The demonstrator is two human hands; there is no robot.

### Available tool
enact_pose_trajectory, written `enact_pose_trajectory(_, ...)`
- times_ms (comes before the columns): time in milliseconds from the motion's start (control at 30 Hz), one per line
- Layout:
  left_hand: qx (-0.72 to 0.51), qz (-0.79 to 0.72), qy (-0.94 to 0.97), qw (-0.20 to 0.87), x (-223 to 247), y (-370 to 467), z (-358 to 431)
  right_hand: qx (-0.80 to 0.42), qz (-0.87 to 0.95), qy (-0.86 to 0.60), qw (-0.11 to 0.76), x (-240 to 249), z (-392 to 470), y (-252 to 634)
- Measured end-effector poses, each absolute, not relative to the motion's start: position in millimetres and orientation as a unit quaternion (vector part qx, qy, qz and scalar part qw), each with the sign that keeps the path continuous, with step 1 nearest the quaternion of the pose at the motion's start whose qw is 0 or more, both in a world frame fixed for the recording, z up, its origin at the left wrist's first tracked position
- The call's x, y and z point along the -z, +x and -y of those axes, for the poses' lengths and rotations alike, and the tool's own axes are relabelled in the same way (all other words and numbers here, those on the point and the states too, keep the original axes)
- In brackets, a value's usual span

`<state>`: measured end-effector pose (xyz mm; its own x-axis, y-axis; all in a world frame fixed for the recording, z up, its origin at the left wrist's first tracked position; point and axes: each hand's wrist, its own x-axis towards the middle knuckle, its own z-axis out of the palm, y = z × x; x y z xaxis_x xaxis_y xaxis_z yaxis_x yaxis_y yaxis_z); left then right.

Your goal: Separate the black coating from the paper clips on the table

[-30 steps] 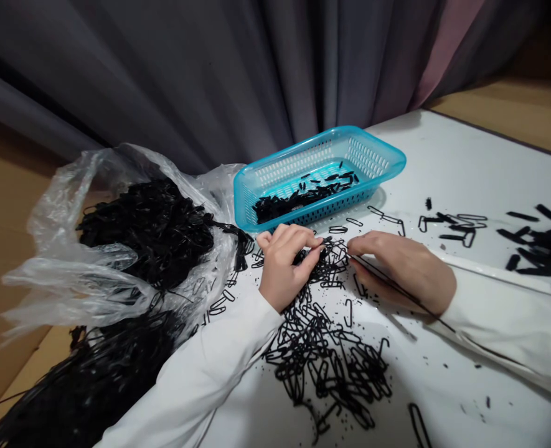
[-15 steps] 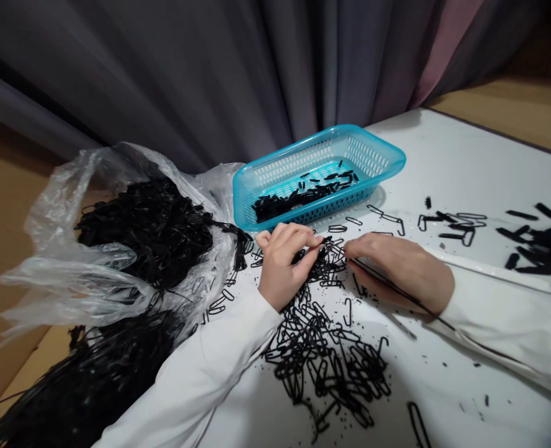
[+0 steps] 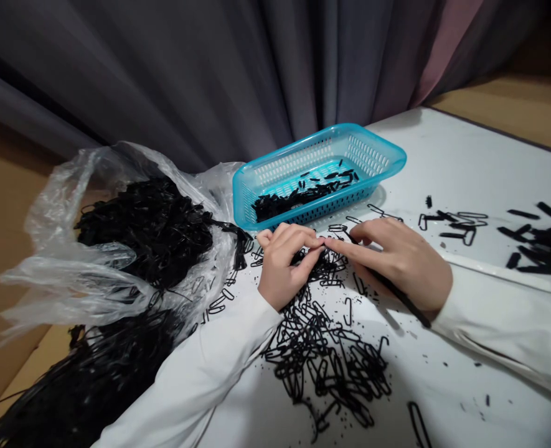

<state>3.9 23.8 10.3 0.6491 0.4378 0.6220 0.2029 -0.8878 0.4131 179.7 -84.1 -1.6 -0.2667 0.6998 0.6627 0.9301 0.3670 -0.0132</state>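
Observation:
My left hand is closed in a pinch in front of the basket; what lies between its fingertips is too small to make out. The index fingertip of my right hand touches the left fingertips. A thin black strip runs under my right palm, from near its thumb to below the wrist, and the hand appears to hold it. Beneath and below both hands spreads a pile of black wire-like loops on the white table.
A blue basket with short black pieces stands behind my hands. To the left, a clear plastic bag holds bundled black strips. More short black pieces lie at the right. A dark curtain hangs behind.
My right hand's index finger has stretched left to meet my left fingertips, and the hand has turned slightly. The black strip under it has shifted. My left hand has barely moved.

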Motion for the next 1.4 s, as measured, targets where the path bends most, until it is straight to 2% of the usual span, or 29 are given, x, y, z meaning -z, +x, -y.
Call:
enact_pose_trajectory(233,-0.403,-0.172,0.888,0.141,-10.5,4.1,-22.2,0.213,0.731,-0.580,0.288,0.9,85.4,179.5)
enact_pose_trajectory(533,-0.410,-0.163,0.884,0.152,-10.3,3.0,-22.0,0.225,0.715,-0.575,0.327,3.6,83.3,179.2)
enact_pose_trajectory(1400,-0.396,-0.158,0.893,0.145,-10.9,4.0,-21.3,0.241,0.724,-0.559,0.325,-1.0,86.9,178.4)
